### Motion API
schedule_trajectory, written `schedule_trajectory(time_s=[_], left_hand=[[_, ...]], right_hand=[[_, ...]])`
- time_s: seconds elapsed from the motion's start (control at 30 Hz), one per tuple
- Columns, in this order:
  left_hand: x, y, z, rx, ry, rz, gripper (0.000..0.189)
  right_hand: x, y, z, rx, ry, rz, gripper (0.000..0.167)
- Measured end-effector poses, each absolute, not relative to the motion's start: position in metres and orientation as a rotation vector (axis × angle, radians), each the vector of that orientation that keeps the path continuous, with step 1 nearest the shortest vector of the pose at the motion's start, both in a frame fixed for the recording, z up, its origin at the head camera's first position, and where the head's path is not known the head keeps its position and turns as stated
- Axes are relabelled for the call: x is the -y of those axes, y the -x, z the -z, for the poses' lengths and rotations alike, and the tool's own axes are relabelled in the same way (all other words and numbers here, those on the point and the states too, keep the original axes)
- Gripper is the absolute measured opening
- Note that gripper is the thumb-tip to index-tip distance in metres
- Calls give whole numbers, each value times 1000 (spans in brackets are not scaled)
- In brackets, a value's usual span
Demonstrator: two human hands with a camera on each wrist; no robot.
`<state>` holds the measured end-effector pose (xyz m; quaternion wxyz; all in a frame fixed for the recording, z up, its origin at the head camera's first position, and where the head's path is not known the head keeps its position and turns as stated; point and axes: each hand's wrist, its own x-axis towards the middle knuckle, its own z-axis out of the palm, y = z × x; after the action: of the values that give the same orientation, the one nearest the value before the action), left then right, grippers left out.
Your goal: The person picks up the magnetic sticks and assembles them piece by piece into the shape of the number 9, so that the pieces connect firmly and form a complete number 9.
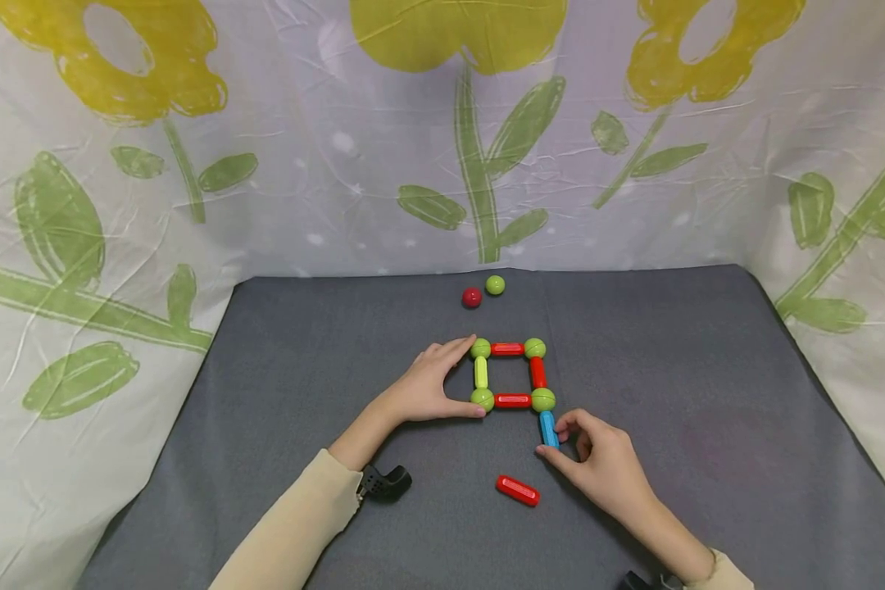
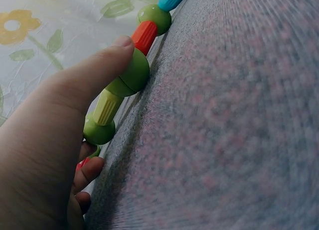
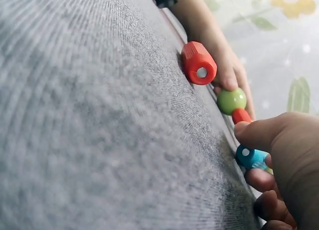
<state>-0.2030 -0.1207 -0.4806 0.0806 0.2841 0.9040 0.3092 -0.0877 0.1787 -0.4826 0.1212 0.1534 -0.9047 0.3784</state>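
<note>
One square lies on the grey cloth — four green balls, three red rods, one yellow-green rod. The left hand holds its left side, thumb and fingers spread wide; the right hand pinches one blue rod between thumb and fingertips at the near-right ball. Beyond lie two loose balls — one red ball, one green ball; nearer, one loose red rod

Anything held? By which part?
Right hand: blue rod, pinched toward its end nearer the person. Left hand: square frame, between thumb and forefinger at its two left green balls.
</note>
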Motion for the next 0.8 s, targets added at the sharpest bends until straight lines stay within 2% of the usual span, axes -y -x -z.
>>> schedule_trajectory(time_s=[0.27,0.53,0.7,0.8], left_hand=[[122,204,481,-2708,-844,-920,116],[121,205,480,-2708,-852,-919,116],[121,204,480,-2697,-849,-914,115],[120,203,480,-2701,-842,-907,115]], right_hand=[[-178,91,482,2606,-456,-1147,34],[-186,104,470,2631,-237,-1356,24],[-195,127,460,2653,-187,-1407,26],[-197,152,455,2660,-197,-1454,33]])
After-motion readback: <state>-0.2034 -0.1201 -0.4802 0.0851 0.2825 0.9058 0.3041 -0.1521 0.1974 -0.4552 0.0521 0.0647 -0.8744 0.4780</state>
